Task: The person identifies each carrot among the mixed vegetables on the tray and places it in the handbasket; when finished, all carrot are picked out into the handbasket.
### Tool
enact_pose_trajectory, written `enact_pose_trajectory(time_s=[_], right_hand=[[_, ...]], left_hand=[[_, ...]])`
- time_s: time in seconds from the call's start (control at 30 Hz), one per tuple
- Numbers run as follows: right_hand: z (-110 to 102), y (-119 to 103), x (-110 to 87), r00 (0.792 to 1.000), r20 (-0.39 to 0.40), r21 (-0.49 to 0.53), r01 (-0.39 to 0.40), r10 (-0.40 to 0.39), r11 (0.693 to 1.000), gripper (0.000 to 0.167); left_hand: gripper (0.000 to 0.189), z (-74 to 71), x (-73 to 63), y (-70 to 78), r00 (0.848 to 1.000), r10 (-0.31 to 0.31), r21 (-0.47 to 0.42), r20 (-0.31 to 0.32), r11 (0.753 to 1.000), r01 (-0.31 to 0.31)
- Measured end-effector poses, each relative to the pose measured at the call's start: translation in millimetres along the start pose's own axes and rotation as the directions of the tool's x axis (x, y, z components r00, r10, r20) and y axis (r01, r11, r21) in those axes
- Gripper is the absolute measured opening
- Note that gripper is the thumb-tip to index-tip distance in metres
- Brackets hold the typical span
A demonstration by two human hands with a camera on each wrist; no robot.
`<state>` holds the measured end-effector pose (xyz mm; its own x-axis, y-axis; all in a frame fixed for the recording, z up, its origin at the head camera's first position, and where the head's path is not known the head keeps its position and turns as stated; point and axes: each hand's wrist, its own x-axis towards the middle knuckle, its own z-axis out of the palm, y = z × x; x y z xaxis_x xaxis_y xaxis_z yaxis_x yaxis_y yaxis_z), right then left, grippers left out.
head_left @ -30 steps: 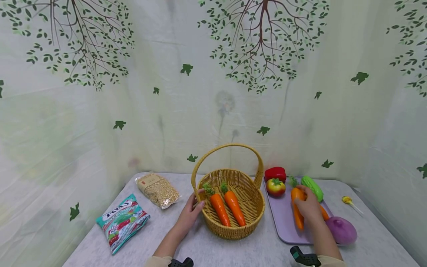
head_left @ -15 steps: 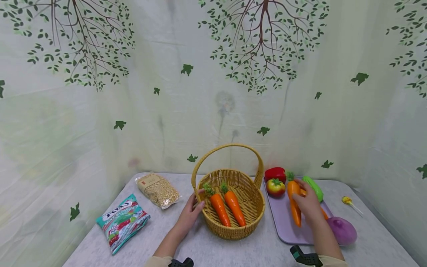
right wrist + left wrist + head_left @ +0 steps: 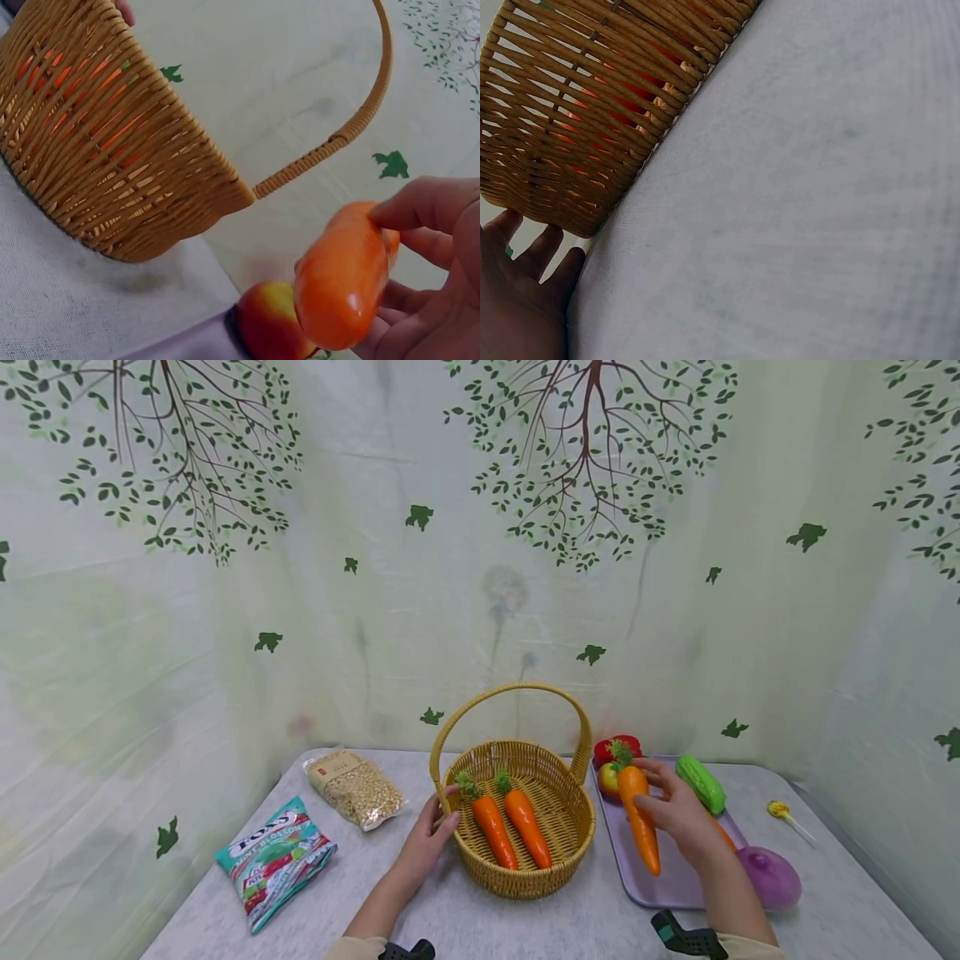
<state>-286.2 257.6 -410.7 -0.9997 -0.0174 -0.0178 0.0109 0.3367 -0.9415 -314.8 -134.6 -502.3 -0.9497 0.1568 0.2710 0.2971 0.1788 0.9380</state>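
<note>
My right hand (image 3: 682, 814) pinches an orange carrot (image 3: 640, 827) with a green leafy top, held tilted above the tray. In the right wrist view the carrot (image 3: 345, 277) is between thumb and fingers, its smooth end towards the camera. My left hand (image 3: 427, 839) rests against the left side of a wicker basket (image 3: 517, 883), with extended fingertips touching its outer wall in the left wrist view. Two carrots (image 3: 528, 828) lie inside the basket. Another orange piece, probably a carrot (image 3: 725, 837), shows partly behind my right hand on the purple tray (image 3: 637, 889).
Around the tray are a red pepper (image 3: 607, 748), a red-yellow fruit (image 3: 608, 783), a green vegetable (image 3: 702, 783) and a purple onion (image 3: 770, 878). A lollipop (image 3: 782, 811) lies further right. A grain bag (image 3: 356, 787) and a teal candy bag (image 3: 276, 864) lie left.
My right hand has lifted the carrot off the tray and carried it left towards the basket, in front of the fruit. The left hand and basket have stayed put.
</note>
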Motion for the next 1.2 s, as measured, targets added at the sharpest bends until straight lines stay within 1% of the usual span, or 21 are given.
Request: enact_pose_trajectory(time_s=[0.23, 0.37, 0.47, 0.63, 0.77, 0.97, 1.07, 1.2], right_hand=[[3, -7, -2.4, 0.995, 0.090, 0.017, 0.045, -0.046, 0.999, 0.059], [3, -9, -3.7, 0.990, 0.122, 0.007, 0.068, -0.068, 0.998, 0.058], [4, -10, -4.2, 0.990, 0.127, 0.010, 0.065, -0.066, 0.998, 0.057], [5, -14, -5.9, 0.985, 0.158, 0.027, 0.069, -0.073, 0.997, 0.059], [7, -19, -9.6, 0.969, 0.225, 0.036, 0.095, -0.100, 0.995, 0.060], [13, -26, -15.3, 0.928, 0.353, 0.054, 0.110, -0.122, 0.992, 0.061], [19, -28, -16.1, 0.917, 0.378, 0.066, 0.107, -0.124, 0.992, 0.061], [30, -29, -15.3, 0.915, 0.387, 0.059, 0.096, -0.112, 0.994, 0.061]], left_hand=[[0.046, -0.6, -0.5, -1.0, 1.000, 0.000, 0.000, 0.005, 1.000, 0.000], [0.048, -1.0, -0.9, 0.8, 1.000, 0.001, 0.007, 0.009, 1.000, -0.001], [0.049, -1.2, -0.7, 1.6, 1.000, 0.002, 0.007, 0.012, 1.000, -0.002], [0.047, -0.8, 0.6, 0.4, 1.000, 0.007, -0.003, 0.008, 1.000, -0.007], [0.047, -0.8, 1.1, -0.7, 1.000, 0.005, 0.000, 0.002, 1.000, -0.005], [0.048, -1.1, 1.4, -1.0, 1.000, 0.005, 0.012, 0.007, 1.000, -0.005], [0.049, -1.3, 1.2, -1.6, 1.000, 0.002, 0.022, 0.009, 1.000, -0.002], [0.048, -1.5, 1.1, -2.1, 1.000, -0.004, 0.017, 0.010, 1.000, 0.004]])
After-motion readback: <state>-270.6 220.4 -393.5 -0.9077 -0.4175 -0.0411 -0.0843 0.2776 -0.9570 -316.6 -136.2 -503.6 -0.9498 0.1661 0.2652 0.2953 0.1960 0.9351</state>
